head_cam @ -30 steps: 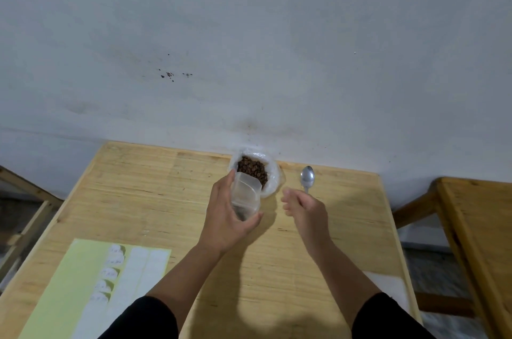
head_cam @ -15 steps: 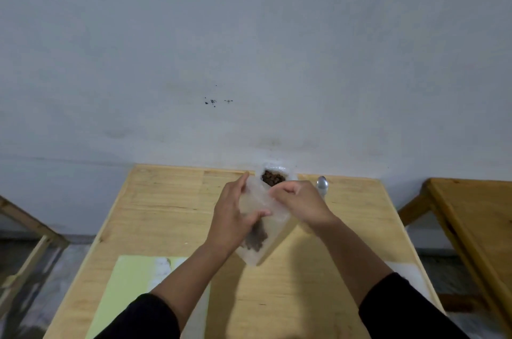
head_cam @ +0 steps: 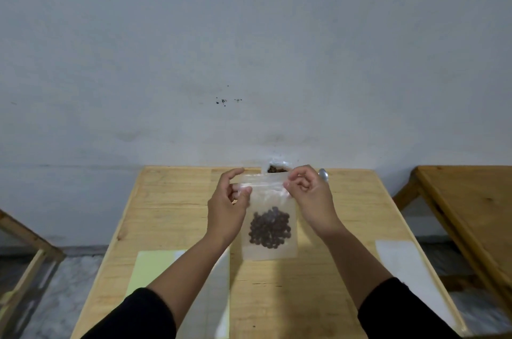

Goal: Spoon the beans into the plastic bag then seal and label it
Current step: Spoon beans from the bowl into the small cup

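Above the wooden table, the zip bag hangs upright between both hands — left hand pinching its top edge at 9 o'clock, right hand at 3 o'clock — beans pooled below the fingertips.

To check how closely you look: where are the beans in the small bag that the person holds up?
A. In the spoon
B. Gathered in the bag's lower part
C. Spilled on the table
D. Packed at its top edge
B: the beans sit low in the plastic bag, which both hands pinch at its top.
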The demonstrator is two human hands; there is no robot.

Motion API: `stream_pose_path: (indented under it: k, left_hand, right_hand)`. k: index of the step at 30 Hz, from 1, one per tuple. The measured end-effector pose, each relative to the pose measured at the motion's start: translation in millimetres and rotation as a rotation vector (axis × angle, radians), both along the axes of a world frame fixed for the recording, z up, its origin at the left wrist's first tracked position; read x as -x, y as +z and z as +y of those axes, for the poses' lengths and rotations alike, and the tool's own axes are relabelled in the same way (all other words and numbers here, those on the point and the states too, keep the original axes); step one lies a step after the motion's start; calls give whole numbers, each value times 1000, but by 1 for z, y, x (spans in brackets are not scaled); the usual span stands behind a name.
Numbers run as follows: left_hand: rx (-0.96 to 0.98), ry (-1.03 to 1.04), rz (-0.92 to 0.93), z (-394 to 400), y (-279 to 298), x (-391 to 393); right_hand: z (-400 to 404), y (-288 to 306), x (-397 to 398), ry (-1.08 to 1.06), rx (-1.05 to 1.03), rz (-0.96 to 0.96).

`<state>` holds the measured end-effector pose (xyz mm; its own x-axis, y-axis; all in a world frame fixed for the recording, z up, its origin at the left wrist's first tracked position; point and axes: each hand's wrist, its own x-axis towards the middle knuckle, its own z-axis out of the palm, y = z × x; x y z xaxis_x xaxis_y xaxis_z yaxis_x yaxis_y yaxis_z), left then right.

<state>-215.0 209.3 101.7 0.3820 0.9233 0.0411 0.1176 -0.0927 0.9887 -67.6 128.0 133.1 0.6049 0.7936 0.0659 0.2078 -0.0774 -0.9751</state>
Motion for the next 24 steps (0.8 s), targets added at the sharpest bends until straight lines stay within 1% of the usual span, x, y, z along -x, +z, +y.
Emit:
stream_pose_path:
  k: [3,5,8,12,17,19,24]
  left_hand:
    - [-5,-99,-29,2,4,4]
    - [-6,-126,-50,3,6,7]
    - [-52,-132,-22,4,8,9]
    - [-49,-133,13,0,9,9]
    - [-51,-58,38,-5,11,5]
    - [-50,-57,28,-4,11,6]
    - [-25,-151,47,-8,11,6]
  right_hand:
    - [-3,5,-6,42,59,-13]
    - [-5,10,-8,99,102,-16]
    - [-7,14,-8,116,130,-12]
    - [-7,15,-6,82,146,7]
    - [-9,17,0,34,130,28]
    - [-9,16,2,69,132,53]
    - [-5,4,7,174,155,44]
